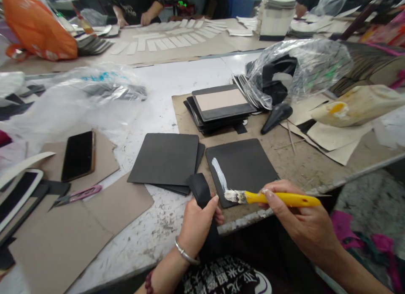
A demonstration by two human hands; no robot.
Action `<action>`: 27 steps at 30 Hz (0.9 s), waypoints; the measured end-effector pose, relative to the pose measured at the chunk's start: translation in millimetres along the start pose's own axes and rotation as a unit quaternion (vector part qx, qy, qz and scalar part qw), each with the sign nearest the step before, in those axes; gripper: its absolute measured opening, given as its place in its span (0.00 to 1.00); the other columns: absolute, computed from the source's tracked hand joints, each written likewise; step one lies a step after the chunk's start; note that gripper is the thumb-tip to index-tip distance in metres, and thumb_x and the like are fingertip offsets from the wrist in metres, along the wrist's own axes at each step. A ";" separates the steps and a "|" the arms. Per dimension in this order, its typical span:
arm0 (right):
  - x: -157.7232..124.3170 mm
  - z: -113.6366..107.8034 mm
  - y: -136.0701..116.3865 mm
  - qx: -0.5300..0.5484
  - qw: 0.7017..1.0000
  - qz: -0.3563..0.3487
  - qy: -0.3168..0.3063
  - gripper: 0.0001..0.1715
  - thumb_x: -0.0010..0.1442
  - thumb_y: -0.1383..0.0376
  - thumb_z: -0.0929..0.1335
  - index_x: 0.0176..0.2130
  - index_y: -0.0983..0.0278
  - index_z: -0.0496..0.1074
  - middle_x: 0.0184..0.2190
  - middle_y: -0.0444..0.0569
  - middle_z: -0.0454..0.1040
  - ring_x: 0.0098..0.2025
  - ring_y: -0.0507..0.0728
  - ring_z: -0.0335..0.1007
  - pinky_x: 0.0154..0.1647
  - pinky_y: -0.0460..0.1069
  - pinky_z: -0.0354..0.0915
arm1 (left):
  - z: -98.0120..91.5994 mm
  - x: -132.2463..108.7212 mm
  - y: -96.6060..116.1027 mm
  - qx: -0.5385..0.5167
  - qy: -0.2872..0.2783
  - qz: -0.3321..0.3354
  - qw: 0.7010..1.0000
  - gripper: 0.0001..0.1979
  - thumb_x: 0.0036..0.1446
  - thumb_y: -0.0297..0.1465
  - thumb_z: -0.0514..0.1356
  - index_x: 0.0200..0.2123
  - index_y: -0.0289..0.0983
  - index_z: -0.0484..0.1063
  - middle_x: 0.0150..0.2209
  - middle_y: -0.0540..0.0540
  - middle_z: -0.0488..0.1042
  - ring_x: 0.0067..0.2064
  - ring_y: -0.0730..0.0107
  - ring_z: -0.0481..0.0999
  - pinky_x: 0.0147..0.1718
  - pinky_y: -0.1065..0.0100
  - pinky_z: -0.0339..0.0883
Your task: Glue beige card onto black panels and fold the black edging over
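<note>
A yellow-handled brush (284, 199) is gripped in my right hand (303, 218), its bristles coated with white paste. The bristle tip rests at the near left corner of a dark grey square panel (247, 167), at the lower end of a white paste streak (219, 171). My left hand (201, 220) is closed around a black strap (200, 188), whose upper end bends over beside the panel. Left of that panel lies a small stack of similar dark panels (166, 159). Farther back is a taller pile of panels, topped by one with a beige strip (221, 101).
At left are a phone (78, 155), pink-handled snips (79, 195) and cardboard sheets (63, 230). At right stand a clear plastic bag (319, 70) with black pieces and a yellowish glue bottle (363, 104). Across the table, a person's hands (147, 19) are near white strips.
</note>
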State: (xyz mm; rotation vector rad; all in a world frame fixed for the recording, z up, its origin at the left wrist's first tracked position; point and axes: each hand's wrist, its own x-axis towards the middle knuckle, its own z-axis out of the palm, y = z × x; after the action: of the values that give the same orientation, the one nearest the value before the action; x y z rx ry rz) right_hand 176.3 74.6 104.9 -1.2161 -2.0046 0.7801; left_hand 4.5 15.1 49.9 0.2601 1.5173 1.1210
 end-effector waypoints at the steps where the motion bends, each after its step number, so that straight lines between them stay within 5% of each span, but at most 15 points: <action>1: -1.8 -0.5 0.1 0.010 1.000 0.016 0.004 0.08 0.60 0.61 0.64 0.30 0.60 0.69 0.29 0.46 0.71 0.27 0.53 0.71 0.27 0.46 0.68 | 0.8 0.7 1.4 0.011 -0.005 0.000 1.000 0.11 0.46 0.36 0.63 0.28 0.33 0.68 0.15 0.51 0.69 0.18 0.69 0.71 0.18 0.70 0.69; 11: -3.0 -6.9 15.5 0.069 0.991 0.102 0.049 0.12 0.57 0.56 0.65 0.29 0.61 0.70 0.24 0.45 0.73 0.24 0.54 0.73 0.24 0.45 0.70 | 9.2 9.0 20.0 0.101 -0.036 -0.046 0.993 0.10 0.47 0.27 0.62 0.17 0.34 0.65 0.12 0.51 0.67 0.14 0.72 0.68 0.12 0.74 0.65; 21: -10.1 -61.4 57.0 -0.041 0.974 0.168 0.144 0.15 0.55 0.52 0.65 0.30 0.61 0.70 0.23 0.47 0.75 0.26 0.57 0.74 0.28 0.49 0.72 | 10.8 7.3 16.8 0.094 -0.020 -0.029 0.995 0.09 0.42 0.31 0.64 0.23 0.34 0.65 0.14 0.51 0.68 0.14 0.71 0.69 0.12 0.73 0.64; 27: 2.8 -76.6 57.2 -0.044 0.968 0.172 0.179 0.16 0.56 0.51 0.64 0.33 0.60 0.69 0.25 0.47 0.75 0.28 0.57 0.74 0.32 0.50 0.71 | 10.7 3.3 20.1 0.093 -0.022 -0.043 0.995 0.13 0.40 0.35 0.65 0.18 0.34 0.65 0.13 0.48 0.68 0.14 0.72 0.68 0.14 0.74 0.63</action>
State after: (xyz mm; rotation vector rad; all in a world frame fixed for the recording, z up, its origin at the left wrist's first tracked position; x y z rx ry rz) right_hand 264.6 111.1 108.3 -1.6557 -1.5685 0.5807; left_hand 4.3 33.0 64.3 0.3410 1.5806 0.9019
